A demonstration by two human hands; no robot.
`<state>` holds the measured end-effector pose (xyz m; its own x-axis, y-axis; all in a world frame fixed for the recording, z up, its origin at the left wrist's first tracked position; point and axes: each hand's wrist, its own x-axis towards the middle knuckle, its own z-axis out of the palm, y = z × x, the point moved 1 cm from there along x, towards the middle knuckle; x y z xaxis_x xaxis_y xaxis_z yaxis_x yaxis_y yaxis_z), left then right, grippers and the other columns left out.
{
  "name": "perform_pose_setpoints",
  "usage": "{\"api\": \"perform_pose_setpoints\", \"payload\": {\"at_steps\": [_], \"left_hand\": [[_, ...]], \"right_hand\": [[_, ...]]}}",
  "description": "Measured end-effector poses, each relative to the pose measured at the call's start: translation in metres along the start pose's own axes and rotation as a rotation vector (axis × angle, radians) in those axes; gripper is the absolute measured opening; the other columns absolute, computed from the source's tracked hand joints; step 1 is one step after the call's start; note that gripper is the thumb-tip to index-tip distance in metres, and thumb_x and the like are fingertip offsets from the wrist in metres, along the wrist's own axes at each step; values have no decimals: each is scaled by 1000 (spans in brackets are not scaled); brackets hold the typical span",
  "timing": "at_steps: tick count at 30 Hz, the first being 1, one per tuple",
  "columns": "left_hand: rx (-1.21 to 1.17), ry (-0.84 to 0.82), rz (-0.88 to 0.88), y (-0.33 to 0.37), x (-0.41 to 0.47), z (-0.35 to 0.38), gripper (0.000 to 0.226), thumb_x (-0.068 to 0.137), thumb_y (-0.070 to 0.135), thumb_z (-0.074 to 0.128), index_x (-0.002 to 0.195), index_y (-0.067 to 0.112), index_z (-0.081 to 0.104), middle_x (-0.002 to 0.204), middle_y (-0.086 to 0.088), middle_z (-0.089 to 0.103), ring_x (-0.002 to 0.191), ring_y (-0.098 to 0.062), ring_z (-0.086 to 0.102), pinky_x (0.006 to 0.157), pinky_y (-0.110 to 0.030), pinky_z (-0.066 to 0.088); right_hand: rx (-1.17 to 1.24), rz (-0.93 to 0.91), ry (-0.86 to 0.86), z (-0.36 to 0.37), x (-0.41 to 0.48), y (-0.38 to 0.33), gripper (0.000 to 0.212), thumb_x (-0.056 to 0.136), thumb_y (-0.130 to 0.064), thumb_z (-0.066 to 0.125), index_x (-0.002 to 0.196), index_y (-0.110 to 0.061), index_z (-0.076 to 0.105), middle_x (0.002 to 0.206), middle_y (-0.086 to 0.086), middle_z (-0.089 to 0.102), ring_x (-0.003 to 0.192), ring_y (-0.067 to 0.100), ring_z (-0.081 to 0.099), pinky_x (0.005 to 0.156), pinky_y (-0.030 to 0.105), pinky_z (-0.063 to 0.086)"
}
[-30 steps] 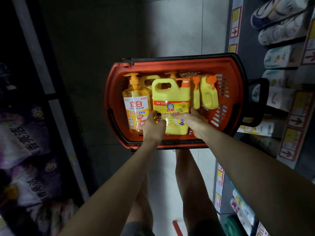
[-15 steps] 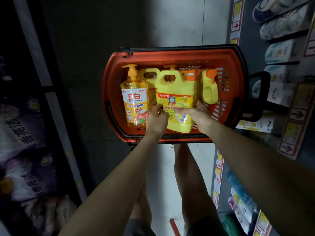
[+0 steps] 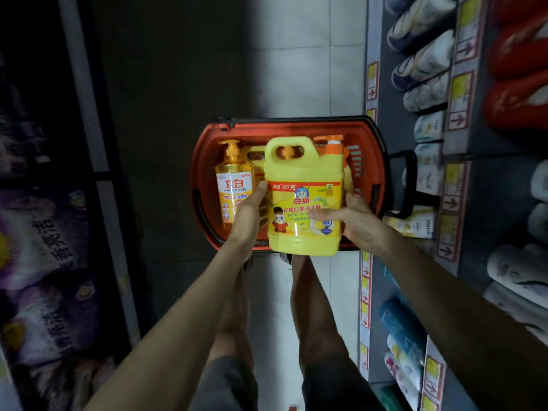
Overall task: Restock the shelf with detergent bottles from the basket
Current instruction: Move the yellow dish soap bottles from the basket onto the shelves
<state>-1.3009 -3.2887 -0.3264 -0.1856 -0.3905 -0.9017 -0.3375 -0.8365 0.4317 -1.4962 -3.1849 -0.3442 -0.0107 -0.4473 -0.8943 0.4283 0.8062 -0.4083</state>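
A large yellow detergent jug [image 3: 304,173] with a handle and an orange cap is held above the orange basket [image 3: 289,129] on the floor. My left hand [image 3: 247,213] grips its left side and my right hand [image 3: 353,219] grips its right side, thumb across the label. Inside the basket, an orange pump bottle [image 3: 232,179] stands at the left. More yellow bottles [image 3: 255,152] lie behind the jug, mostly hidden by it.
Shelves on the right [image 3: 458,185] hold rows of white, blue and red packs with price tags along the edges. Dark shelves on the left [image 3: 98,185] hold purple bags [image 3: 44,241]. A tiled aisle floor [image 3: 296,69] runs between them; my legs stand below the basket.
Both hands have closed on the yellow jug and lifted it up out of the basket, closer to the camera. The other bottles stay inside.
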Motion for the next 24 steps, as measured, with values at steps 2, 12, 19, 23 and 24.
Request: {"api": "perform_pose_setpoints", "payload": {"at_steps": [2, 12, 19, 23, 24], "left_hand": [[-7, -46, 10, 17, -24, -9, 30, 107, 46, 50, 111, 26, 72, 110, 3, 81, 107, -20, 75, 99, -42, 55], [43, -144, 180, 129, -181, -56, 48, 112, 39, 41, 132, 4, 66, 120, -15, 77, 111, -31, 75, 87, -37, 63], [18, -149, 319, 191, -291, -93, 44, 109, 43, 49, 129, 8, 67, 115, -10, 79, 107, -27, 77, 93, -43, 61], [-36, -202, 437, 217, -342, -105, 32, 102, 30, 63, 129, 12, 66, 114, -6, 80, 105, -24, 78, 82, -32, 63], [-44, -210, 469, 223, -354, -107, 31, 102, 28, 65, 128, 12, 66, 115, -6, 80, 105, -24, 78, 80, -30, 63]], "right_hand": [[-11, -16, -37, 8, -21, -13, 73, 73, -10, 92, 140, -15, 63, 130, 6, 75, 121, 27, 72, 105, 54, 55], [34, -145, 25, 107, -157, -95, 88, 51, -25, 104, 130, -11, 67, 121, 9, 78, 113, 31, 75, 106, 57, 54], [-46, -275, 67, 170, -259, -161, 60, 65, -18, 97, 117, -3, 74, 110, 14, 81, 103, 34, 78, 99, 58, 59], [-100, -382, 58, 191, -307, -201, 59, 62, -15, 95, 117, -2, 75, 109, 17, 80, 101, 37, 78, 97, 58, 59], [-119, -419, 62, 196, -320, -210, 54, 64, -10, 92, 114, -3, 75, 107, 15, 81, 100, 35, 79, 97, 56, 60]]}}
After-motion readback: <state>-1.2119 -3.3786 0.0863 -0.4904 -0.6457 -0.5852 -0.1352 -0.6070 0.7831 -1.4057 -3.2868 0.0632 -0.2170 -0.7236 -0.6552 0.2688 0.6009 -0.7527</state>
